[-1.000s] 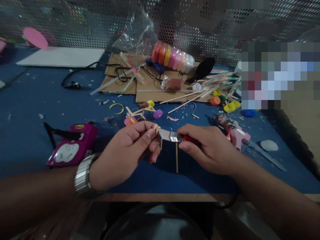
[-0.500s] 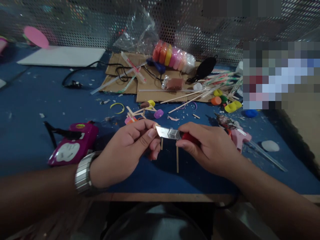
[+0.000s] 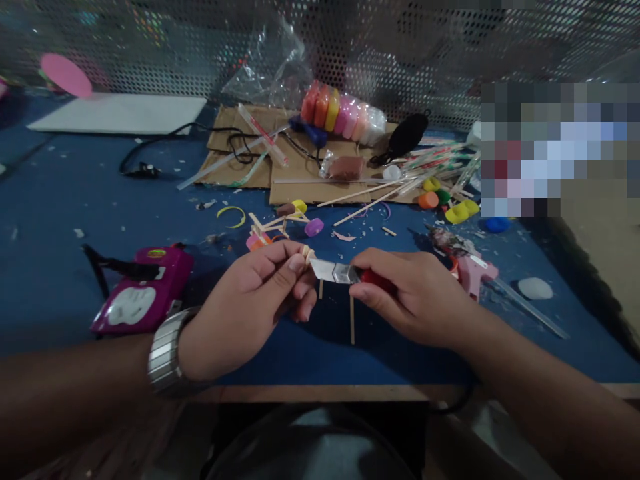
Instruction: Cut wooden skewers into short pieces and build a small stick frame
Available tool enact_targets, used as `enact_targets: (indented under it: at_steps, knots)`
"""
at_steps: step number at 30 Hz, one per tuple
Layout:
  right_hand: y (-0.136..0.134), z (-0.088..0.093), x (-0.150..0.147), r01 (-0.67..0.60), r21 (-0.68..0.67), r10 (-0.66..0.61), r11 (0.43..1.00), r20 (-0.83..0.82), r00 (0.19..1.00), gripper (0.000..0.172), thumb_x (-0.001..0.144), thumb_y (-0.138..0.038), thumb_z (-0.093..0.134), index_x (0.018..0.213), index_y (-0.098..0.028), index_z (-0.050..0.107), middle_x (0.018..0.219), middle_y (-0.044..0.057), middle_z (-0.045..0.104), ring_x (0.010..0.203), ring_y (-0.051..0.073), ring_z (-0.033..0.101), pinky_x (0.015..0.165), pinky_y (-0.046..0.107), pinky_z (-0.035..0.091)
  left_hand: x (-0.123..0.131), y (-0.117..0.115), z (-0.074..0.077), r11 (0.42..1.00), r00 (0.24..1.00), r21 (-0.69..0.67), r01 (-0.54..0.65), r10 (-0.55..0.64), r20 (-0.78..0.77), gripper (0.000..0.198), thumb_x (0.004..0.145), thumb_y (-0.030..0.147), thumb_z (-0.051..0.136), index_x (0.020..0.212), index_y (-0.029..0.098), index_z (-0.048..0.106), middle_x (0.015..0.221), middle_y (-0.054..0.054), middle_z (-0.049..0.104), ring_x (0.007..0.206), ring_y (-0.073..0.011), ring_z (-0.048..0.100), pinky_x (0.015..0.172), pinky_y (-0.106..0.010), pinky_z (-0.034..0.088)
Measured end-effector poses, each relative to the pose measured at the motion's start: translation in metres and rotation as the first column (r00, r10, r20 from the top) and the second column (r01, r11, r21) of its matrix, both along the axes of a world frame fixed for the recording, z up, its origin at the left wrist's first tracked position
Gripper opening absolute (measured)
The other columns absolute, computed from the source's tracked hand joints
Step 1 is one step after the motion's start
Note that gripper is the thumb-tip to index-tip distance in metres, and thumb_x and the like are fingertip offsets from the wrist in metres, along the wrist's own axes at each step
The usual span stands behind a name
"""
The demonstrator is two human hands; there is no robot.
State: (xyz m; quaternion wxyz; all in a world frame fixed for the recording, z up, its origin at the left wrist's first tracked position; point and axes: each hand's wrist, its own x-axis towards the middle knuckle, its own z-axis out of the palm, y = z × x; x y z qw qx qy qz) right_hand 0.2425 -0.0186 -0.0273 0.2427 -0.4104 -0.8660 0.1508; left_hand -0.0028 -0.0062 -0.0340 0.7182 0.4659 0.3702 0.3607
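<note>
My left hand (image 3: 260,280) is closed, pinching a small pale wooden piece (image 3: 307,253) between thumb and forefinger; most of it is hidden by the fingers. In my right hand (image 3: 410,287) is a red-handled utility knife (image 3: 333,271), its blade pointing left with the tip close to the wooden piece. Whether the blade touches the wood I cannot tell. Below the knife, a thin wooden stick (image 3: 352,320) lies on the blue table (image 3: 295,353). Beyond my left hand is a small frame of joined sticks (image 3: 280,221) with coloured clay lumps around it.
To the left is a purple device (image 3: 145,290) with a black cord. A pink glue gun (image 3: 477,270) lies at right, a clear glue stick extending from it. Cardboard (image 3: 300,193), packed clay (image 3: 345,113), straws and skewers lie at the back. A pixelated patch covers the upper right.
The knife blade has drawn slightly away from the left fingertips, and more of the wooden piece shows. The whole view has shifted a little; both hands keep their grips.
</note>
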Motion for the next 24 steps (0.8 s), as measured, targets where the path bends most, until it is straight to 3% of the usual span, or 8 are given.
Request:
enact_targets:
  at_steps: [4,14,24]
  knots:
    - [0.0016,-0.0023,0.0019,0.009,0.004,-0.009,1.000,0.018,1.000,0.041,0.112,-0.057,0.052,0.107,-0.020,0.068,0.083,0.001,0.075,0.066,0.017,0.066,0.061,0.028,0.039,-0.0018,-0.0019,-0.0023,1.000,1.000,-0.007,-0.001,0.000,-0.021,0.024,0.106,0.040,0.071,0.095,0.020,0.063,0.072,0.006,0.059,0.062,-0.0068,0.061,0.061,-0.018,0.049]
    - [0.0000,-0.0036,0.0005,0.038,0.005,-0.038,0.999,0.028,0.999,0.046,0.113,-0.062,0.047,0.107,-0.022,0.068,0.084,0.002,0.077,0.068,0.018,0.070,0.062,0.028,0.040,-0.0007,-0.0023,0.0040,0.996,0.999,0.085,0.003,0.000,-0.042,0.031,0.101,0.047,0.077,0.095,0.019,0.064,0.072,0.005,0.062,0.061,-0.0089,0.059,0.060,-0.021,0.051]
    - [0.0007,-0.0045,0.0016,0.054,0.028,-0.055,0.998,0.017,0.998,0.046,0.111,-0.063,0.050,0.106,-0.022,0.068,0.086,0.003,0.079,0.069,0.019,0.072,0.063,0.029,0.042,-0.0002,-0.0021,0.0030,0.995,0.998,0.096,-0.005,0.011,-0.058,0.032,0.101,0.049,0.077,0.096,0.021,0.062,0.072,0.004,0.063,0.062,-0.0101,0.059,0.060,-0.022,0.050]
